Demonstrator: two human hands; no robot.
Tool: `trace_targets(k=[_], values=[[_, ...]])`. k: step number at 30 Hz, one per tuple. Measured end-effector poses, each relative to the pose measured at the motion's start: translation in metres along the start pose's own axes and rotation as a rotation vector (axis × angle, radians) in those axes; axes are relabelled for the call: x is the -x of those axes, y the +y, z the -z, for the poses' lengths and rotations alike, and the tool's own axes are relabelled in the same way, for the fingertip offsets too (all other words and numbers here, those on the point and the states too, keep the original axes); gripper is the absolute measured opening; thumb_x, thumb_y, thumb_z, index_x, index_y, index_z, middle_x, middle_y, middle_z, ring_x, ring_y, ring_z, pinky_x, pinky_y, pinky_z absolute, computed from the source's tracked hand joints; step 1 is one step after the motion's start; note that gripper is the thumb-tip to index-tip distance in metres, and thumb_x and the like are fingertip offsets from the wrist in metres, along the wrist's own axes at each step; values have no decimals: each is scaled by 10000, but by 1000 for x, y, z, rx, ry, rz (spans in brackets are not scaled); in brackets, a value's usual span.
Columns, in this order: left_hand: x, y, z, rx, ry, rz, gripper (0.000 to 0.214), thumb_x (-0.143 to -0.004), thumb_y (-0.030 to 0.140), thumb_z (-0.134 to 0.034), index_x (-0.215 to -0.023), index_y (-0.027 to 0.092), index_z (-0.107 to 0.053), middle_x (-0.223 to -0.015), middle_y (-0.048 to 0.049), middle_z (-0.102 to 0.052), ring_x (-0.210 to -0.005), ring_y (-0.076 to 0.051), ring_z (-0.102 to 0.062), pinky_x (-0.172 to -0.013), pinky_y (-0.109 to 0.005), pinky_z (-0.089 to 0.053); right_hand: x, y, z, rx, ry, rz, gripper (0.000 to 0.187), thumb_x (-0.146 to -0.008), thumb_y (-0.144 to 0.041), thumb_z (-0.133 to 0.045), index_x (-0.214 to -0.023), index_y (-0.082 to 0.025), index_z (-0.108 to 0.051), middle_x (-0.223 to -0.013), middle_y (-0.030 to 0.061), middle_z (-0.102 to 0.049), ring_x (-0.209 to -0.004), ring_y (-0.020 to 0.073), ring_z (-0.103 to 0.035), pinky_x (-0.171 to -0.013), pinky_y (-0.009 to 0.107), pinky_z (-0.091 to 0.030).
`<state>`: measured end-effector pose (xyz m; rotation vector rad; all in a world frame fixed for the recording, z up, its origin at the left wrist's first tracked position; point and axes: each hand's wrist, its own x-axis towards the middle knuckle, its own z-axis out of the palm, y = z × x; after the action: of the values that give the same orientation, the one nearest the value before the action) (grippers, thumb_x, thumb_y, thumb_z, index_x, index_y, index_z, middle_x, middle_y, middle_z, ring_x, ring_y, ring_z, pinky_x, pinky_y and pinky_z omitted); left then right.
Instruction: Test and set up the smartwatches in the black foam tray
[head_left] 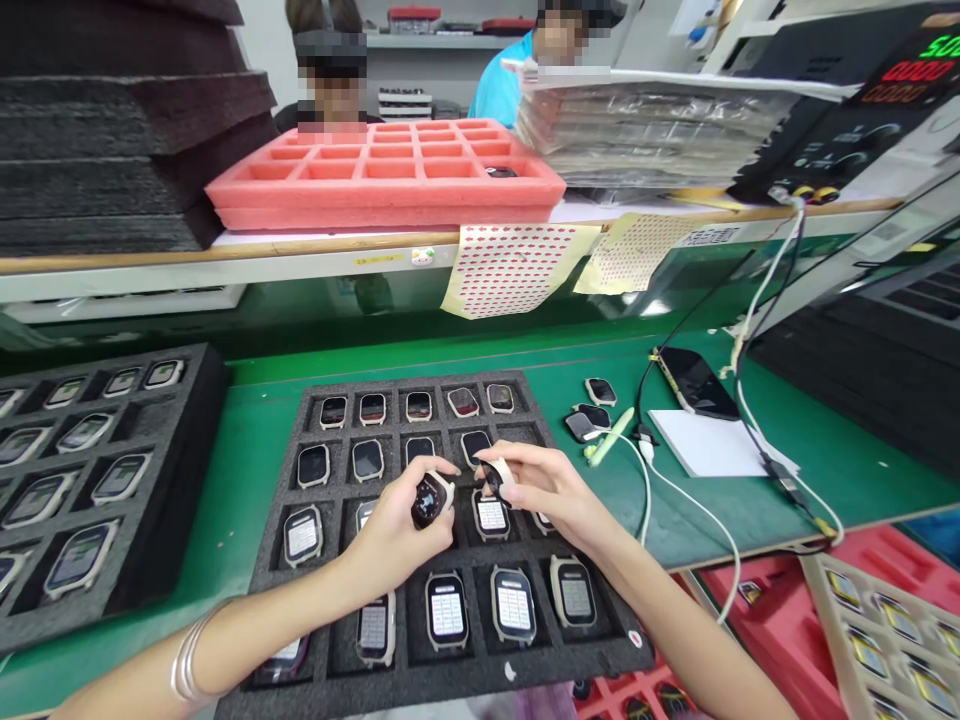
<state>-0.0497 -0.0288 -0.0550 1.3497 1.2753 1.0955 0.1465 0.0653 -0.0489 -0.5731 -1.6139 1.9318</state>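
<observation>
My left hand (415, 510) grips a smartwatch case (433, 497) by its edges, its dark face lit with a small picture. In my right hand (541, 487) a second smartwatch case (495, 480) is pinched between thumb and fingers, tilted so that its face is partly hidden. Both hands are above a black foam tray (405, 672) whose compartments hold many watch cases. Those in the nearer rows, such as one watch (448, 610), show bright white screens; the farther ones, such as another watch (368, 460), have dark screens. My forearms cover some compartments.
At left stands another foam tray (161, 520) of watches. Right of the middle tray lie loose watches (600, 391), a green pen (611, 437), white cables (697, 510), a phone (697, 382) and white paper (712, 445). A shelf bears a pink foam tray (382, 215); two people sit beyond.
</observation>
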Motion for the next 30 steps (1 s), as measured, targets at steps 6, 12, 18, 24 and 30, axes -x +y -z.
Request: trace_targets(k=[6, 12, 18, 24, 30], values=[[0, 1, 0, 6, 7, 6, 309, -779, 123, -509, -1074, 207, -473, -872, 13, -522, -778, -148, -496, -710, -238, -378, 1, -1, 0, 4, 25, -28, 340, -803, -249, -714, -1134, -194, -657, -1011, 76, -663, -892, 202, -629, -789, 280, -495], [-1, 2, 1, 6, 24, -9, 311, -782, 128, -509, -1082, 201, -475, -864, 4, -530, -775, -154, -504, -717, -249, -383, 2, -3, 0, 0, 34, -30, 344, -803, -255, -709, -1137, -194, -653, -1012, 82, -668, -898, 217, -630, -813, 313, -494], [-1, 1, 1, 3, 10, -19, 303, -785, 103, -515, -1069, 205, -487, -911, 0, -543, -818, -150, -512, -752, -254, -396, 2, -3, 1, -27, 14, -59, 337, -808, -266, -716, -1129, -185, -650, -1012, 87, -677, -893, 218, -639, -793, 302, -497], [-4, -6, -1, 281, -58, 77, 536, -761, 183, -640, -1233, 214, -388, -922, -13, -540, -785, -151, -537, -696, -273, -457, -1, -8, -3, -200, -30, -115, 498, -836, -295, -684, -1290, -173, -518, -1108, 140, -651, -977, 272, -641, -905, 425, -464], [-7, -9, -5, 531, -5, 142, 400, -819, 213, -542, -1207, 182, -451, -975, -64, -581, -857, -198, -599, -706, -333, -526, 1, -5, -5, -269, 57, -178, 516, -848, -309, -651, -1316, -166, -487, -1201, 162, -599, -994, 299, -636, -897, 485, -479]])
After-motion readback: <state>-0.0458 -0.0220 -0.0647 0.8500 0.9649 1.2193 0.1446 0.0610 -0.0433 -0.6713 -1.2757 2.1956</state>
